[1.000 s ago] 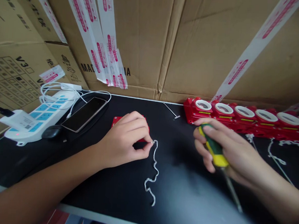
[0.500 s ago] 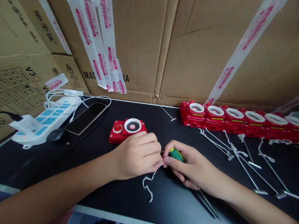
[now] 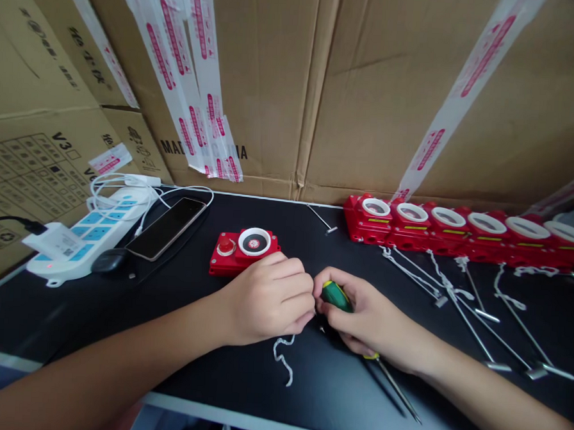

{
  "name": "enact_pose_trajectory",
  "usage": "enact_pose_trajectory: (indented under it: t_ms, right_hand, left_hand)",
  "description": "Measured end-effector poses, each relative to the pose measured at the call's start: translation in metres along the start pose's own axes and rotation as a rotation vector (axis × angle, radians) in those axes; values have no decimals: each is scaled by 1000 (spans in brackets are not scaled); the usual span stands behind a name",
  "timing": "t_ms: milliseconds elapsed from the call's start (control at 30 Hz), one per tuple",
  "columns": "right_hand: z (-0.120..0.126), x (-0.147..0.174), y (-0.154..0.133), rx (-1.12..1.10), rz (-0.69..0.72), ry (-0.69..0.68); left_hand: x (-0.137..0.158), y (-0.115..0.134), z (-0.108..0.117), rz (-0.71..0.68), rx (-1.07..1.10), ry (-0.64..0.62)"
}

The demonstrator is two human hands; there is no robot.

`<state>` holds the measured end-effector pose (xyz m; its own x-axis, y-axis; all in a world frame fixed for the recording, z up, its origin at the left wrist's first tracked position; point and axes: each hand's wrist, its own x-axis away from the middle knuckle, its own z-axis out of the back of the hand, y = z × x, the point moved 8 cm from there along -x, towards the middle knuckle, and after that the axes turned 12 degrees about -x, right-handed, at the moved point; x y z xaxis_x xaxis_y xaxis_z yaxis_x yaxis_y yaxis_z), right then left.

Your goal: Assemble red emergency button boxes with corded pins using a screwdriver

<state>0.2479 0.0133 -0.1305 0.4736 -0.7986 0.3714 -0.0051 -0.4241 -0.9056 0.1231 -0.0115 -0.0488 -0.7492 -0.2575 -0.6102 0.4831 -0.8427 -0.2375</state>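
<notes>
My left hand [image 3: 268, 300] is closed, fingers curled together, and a white cord [image 3: 283, 359] trails from beneath it onto the table. What lies between its fingertips is hidden. My right hand [image 3: 359, 312] wraps round a screwdriver with a green and yellow handle [image 3: 335, 296]; its metal shaft [image 3: 398, 389] points toward the table's front edge. The fingertips of both hands meet or nearly meet. Just behind my left hand sits a red box [image 3: 224, 263] with a red button and a white-ringed round window. A tiny shiny piece [image 3: 322, 330] shows below my right fingers.
Several similar red boxes [image 3: 420, 238] stand in a row at the back right, with small metal hammers [image 3: 482, 344] on white cords before them. Another small hammer [image 3: 332, 229] lies behind. A phone [image 3: 166, 228] and a power strip [image 3: 91, 230] lie left. Cardboard [image 3: 265, 79] walls the back.
My right hand has shifted slightly, and the screwdriver's yellow collar now shows below it. My left hand has moved a little to the right, fingers still closed.
</notes>
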Motion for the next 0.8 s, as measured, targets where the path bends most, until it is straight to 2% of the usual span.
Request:
enact_pose_trajectory:
  t_ms: [100,200,233,300,400,467,533,633,733,800]
  right_hand:
    - [12,-1,-6,30,42,65]
    - [31,4,-25,132,134,130]
    - [34,7,-33,223,177,110]
    - [28,15,-45,543,275,-40]
    - [16,23,-41,826,334,-207]
    - [9,24,-34,883,351,-255]
    - [3,23,-28,916,362,-279]
    - [2,21,-27,965,378,-258]
    - [10,17,-30,1003,400,-214]
    - [19,15,-34,1021,425,-146]
  left_hand:
    - [2,-7,-5,41,-58,-67]
    - [6,-13,-8,64,-97,-123]
    - [7,-14,-8,69,-103,-136]
    - [9,-15,-7,80,-113,-157]
    - [10,-18,-1,104,-72,-177]
    - [11,-31,7,184,9,-178]
    - [14,-55,21,332,57,-150]
    - [26,-93,40,484,-3,-123]
    - [47,-124,36,634,16,-322]
    - [62,-132,24,711,91,-494]
